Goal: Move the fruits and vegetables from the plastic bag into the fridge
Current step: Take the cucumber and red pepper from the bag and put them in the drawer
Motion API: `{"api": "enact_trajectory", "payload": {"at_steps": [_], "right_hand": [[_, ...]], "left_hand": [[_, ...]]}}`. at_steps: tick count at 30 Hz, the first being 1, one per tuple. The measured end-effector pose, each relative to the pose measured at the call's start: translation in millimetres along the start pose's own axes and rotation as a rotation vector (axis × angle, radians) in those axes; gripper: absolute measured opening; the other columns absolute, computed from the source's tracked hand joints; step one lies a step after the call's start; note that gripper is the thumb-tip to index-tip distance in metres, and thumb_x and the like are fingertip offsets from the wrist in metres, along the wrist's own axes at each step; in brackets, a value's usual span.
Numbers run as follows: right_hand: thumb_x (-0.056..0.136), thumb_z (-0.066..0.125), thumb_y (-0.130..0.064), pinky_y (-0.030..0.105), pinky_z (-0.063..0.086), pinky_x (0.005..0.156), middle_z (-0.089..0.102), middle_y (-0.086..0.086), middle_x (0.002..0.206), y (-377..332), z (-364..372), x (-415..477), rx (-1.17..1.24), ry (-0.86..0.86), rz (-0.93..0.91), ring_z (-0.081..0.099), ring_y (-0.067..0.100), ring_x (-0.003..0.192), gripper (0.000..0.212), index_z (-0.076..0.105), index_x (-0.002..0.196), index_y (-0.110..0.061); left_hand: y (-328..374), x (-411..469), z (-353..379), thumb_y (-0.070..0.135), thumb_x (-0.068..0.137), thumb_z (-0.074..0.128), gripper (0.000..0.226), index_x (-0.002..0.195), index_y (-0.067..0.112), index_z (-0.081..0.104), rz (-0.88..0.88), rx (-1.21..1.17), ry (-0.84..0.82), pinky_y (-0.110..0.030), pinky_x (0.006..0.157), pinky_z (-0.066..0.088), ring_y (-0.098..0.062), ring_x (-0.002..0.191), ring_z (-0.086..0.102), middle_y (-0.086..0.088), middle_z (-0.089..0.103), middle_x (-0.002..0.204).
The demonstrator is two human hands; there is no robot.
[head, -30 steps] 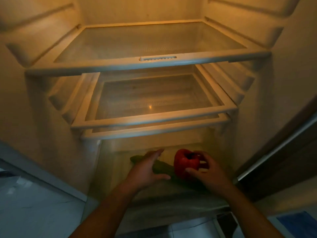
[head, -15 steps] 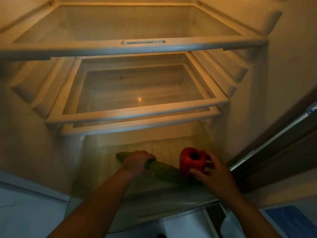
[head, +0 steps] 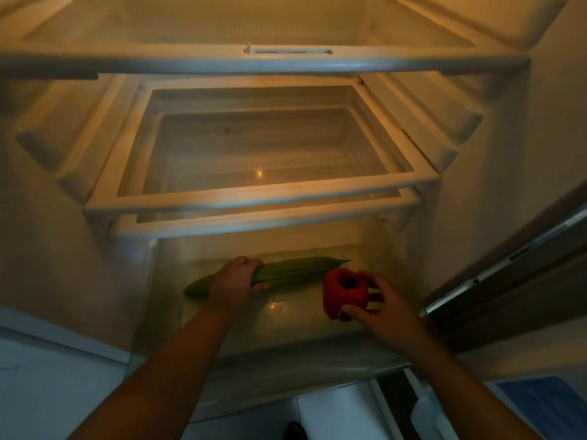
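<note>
Swung level since before, the cucumber [head: 298,271] sits low in the bottom-centre drawer [head: 286,350], our left grip [head: 235,282] curled round it, our right grip [head: 386,309] pinching the red pepper [head: 344,292] beside it; we should lower both gently.

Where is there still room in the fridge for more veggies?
The top shelf and middle shelf are bare. In the bottom drawer, floor in front of the cucumber, between left hand and right hand, is free. Crowded at right, around the red pepper.
</note>
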State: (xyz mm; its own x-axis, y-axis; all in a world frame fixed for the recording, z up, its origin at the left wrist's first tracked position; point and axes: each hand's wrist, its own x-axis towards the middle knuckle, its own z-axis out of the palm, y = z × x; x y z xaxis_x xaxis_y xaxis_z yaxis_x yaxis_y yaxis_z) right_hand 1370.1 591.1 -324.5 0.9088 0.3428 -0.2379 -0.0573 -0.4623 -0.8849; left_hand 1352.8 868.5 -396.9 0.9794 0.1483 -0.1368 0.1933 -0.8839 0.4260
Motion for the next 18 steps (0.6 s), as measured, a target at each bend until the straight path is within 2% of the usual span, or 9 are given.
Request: {"api": "enact_trajectory", "payload": {"at_steps": [3,6,8,10,15,18], "right_hand": [[0.073,0.076,-0.012,0.014,0.047,0.068,0.044,-0.028,0.102,0.5,3.5,-0.6,0.004,0.008,-0.027,0.05,-0.003,0.09,0.056,0.042,0.109,-0.039],[0.073,0.077,-0.013,0.016,0.052,0.065,0.047,-0.023,0.104,1.0,8.1,-1.3,0.029,-0.017,-0.025,0.054,0.002,0.092,0.055,0.044,0.108,-0.039],[0.073,0.077,-0.014,0.013,0.052,0.062,0.048,-0.021,0.105,0.7,11.3,-0.3,0.028,-0.036,-0.027,0.054,0.003,0.093,0.055,0.045,0.111,-0.036],[0.073,0.077,-0.016,0.012,0.051,0.062,0.048,-0.02,0.106,-0.4,15.2,1.9,0.006,-0.049,-0.027,0.054,0.002,0.093,0.056,0.045,0.115,-0.033],[0.072,0.078,-0.019,0.018,0.052,0.072,0.05,-0.016,0.105,-1.5,21.7,5.8,-0.016,-0.048,-0.025,0.056,0.005,0.093,0.053,0.046,0.111,-0.036],[0.073,0.078,-0.02,0.019,0.051,0.074,0.049,-0.019,0.104,-2.6,24.2,7.2,-0.037,-0.045,-0.026,0.055,0.005,0.092,0.054,0.045,0.114,-0.034]], "left_hand": [[-3.2,-12.2,2.7,0.035,0.079,0.069,0.052,0.126,0.022,0.053,0.053,0.028,0.08,-0.035,0.09,0.041,-0.026,0.112,0.051,-0.006,0.054,0.123],[-15.7,-25.3,3.6,0.018,0.068,0.079,0.054,0.119,0.013,0.061,0.082,0.043,0.148,-0.042,0.083,0.05,-0.036,0.102,0.059,-0.015,0.062,0.113],[-24.1,-30.8,5.4,0.011,0.067,0.076,0.047,0.112,0.01,0.065,0.104,0.073,0.193,-0.043,0.07,0.055,-0.039,0.087,0.065,-0.019,0.066,0.102],[-27.1,-33.4,5.1,0.015,0.067,0.065,0.043,0.11,0.009,0.066,0.1,0.089,0.173,-0.041,0.065,0.055,-0.038,0.08,0.066,-0.018,0.067,0.097],[-26.8,-24.7,2.1,0.017,0.07,0.056,0.045,0.114,0.01,0.065,0.068,0.032,0.139,-0.042,0.076,0.052,-0.038,0.09,0.063,-0.018,0.066,0.103],[-26.2,-22.3,-4.1,0.013,0.074,0.059,0.046,0.12,0.009,0.061,0.035,0.028,0.165,-0.044,0.085,0.049,-0.04,0.101,0.059,-0.019,0.062,0.114]]}}
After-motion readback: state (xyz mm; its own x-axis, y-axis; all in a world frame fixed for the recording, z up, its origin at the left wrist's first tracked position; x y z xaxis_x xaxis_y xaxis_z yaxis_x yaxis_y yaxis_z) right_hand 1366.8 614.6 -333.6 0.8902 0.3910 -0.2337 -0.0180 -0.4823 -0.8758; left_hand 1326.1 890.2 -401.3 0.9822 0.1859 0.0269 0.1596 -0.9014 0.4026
